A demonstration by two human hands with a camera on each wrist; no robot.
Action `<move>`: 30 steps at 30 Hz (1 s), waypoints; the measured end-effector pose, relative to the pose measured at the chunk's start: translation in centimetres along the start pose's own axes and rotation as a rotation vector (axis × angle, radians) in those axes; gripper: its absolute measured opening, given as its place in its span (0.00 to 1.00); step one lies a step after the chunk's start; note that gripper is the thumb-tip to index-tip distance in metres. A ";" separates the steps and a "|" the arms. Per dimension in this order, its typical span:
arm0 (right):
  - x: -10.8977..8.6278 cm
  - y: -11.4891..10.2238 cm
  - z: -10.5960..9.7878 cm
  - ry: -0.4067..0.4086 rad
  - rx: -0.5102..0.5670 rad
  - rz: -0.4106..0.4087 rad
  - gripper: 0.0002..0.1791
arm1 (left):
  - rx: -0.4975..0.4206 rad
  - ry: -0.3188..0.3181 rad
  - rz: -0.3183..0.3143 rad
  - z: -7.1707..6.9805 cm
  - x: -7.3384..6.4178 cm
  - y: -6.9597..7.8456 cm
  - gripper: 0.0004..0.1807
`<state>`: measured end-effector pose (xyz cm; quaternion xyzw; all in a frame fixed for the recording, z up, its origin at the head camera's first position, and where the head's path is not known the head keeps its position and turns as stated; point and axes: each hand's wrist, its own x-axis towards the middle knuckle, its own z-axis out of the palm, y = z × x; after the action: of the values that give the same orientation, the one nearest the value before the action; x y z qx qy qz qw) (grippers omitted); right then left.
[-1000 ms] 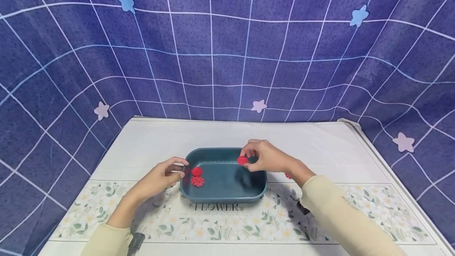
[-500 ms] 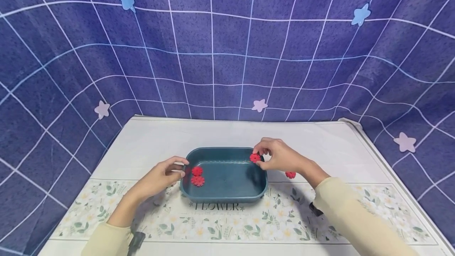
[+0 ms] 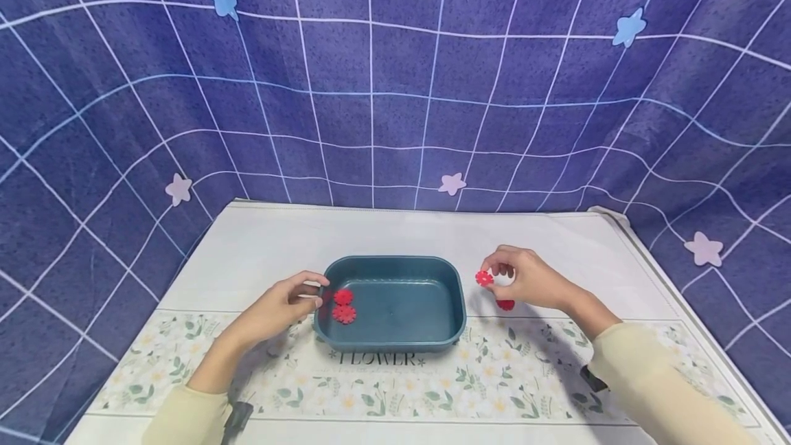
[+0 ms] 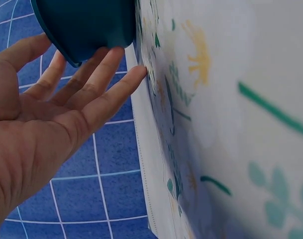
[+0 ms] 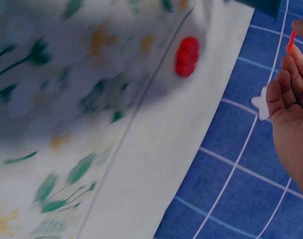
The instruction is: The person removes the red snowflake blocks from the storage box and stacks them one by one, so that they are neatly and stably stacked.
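My right hand (image 3: 533,279) pinches a red flower-shaped plastic disc (image 3: 484,279) by its edge, above the table to the right of a dark teal tub (image 3: 391,347). Below that hand, another red piece (image 3: 505,305) lies on the table, partly covered by the hand in the head view; in the right wrist view this red piece (image 5: 187,57) has a lobed outline. Two red flower-shaped discs (image 3: 344,314) lie inside the tub at its left end. At the tub's left end is my left hand (image 3: 285,304), its spread fingertips against the outside wall and rim (image 4: 77,63).
The tub stands on a white table cover (image 3: 272,239) with a printed floral band (image 3: 346,397) along the front. Behind and at both sides hangs a blue gridded cloth (image 3: 395,115) with stars. A dark strap piece (image 3: 594,378) shows at the right sleeve.
My right hand has moved right with its red disc, from over the tub's right end to beyond the rim. The left hand and the tub stay in place.
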<state>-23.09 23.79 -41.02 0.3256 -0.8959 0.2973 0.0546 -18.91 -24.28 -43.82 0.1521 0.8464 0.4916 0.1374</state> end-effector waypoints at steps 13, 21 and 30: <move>-3.2 2.7 0.5 -0.029 0.002 0.108 0.13 | 0.001 0.004 0.008 -0.1 0.0 0.1 0.22; -4.9 4.3 1.7 -0.042 0.022 0.176 0.13 | 0.008 0.003 -0.003 -0.1 0.1 0.3 0.22; -5.0 4.8 2.3 -0.027 0.027 0.193 0.14 | 0.015 0.009 -0.007 0.1 0.1 0.1 0.22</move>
<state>-21.96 28.22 -46.74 0.2427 -0.9196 0.3088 0.0092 -18.94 -24.13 -43.77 0.1480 0.8511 0.4854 0.1343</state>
